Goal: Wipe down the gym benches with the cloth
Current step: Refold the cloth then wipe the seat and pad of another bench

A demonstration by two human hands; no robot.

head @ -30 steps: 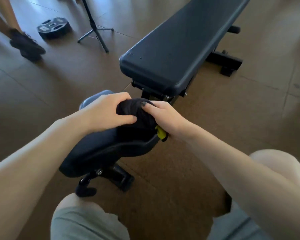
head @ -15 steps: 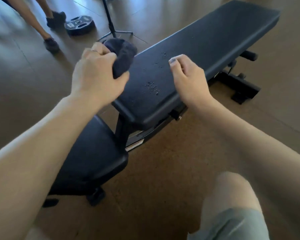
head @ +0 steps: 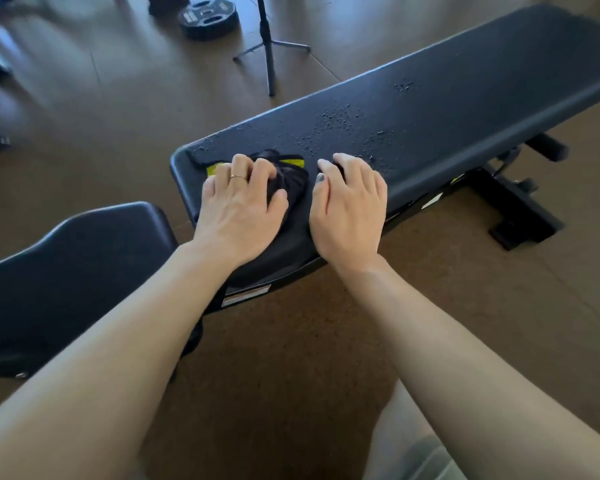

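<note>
Since the view reads left to right: seat pad (head: 73,271) sits low at left, apart from the long back pad (head: 447,109) that runs up to the right.

Left hand (head: 239,206) is on the near end of the back pad, fingers curled over the cloth (head: 290,181), bunching it and pressing it down. The cloth is dark with a yellow-green edge showing past the fingers. Plain ring on one finger.

Right hand (head: 350,206) lies just beside the cloth, palm down on the pad, fingers loosely bent at the tips, holding nothing. Looks like a brace.

Droplets (head: 340,119) are scattered over the pad beyond both hands, so I'd judge most of this pad is not yet wiped.

Risks:
- Cloth is wadded, so contact area is small. A pass could leave streaks or miss droplets near the far edge.
- Wet vinyl under the bracing hand could let it slip if weight goes onto it.
- Pad is long and reaching the far end from here means leaning. Balance issue.
- Tripod stand (head: 269,46) and weight plate (head: 208,19) on the floor (head: 84,98) behind the bench are trip hazards when moving round.

Labels: white sticker (head: 246,296) on the frame under the pad, and smaller ones farther right. Text too small to read. Marking on the plate not legible.
</note>
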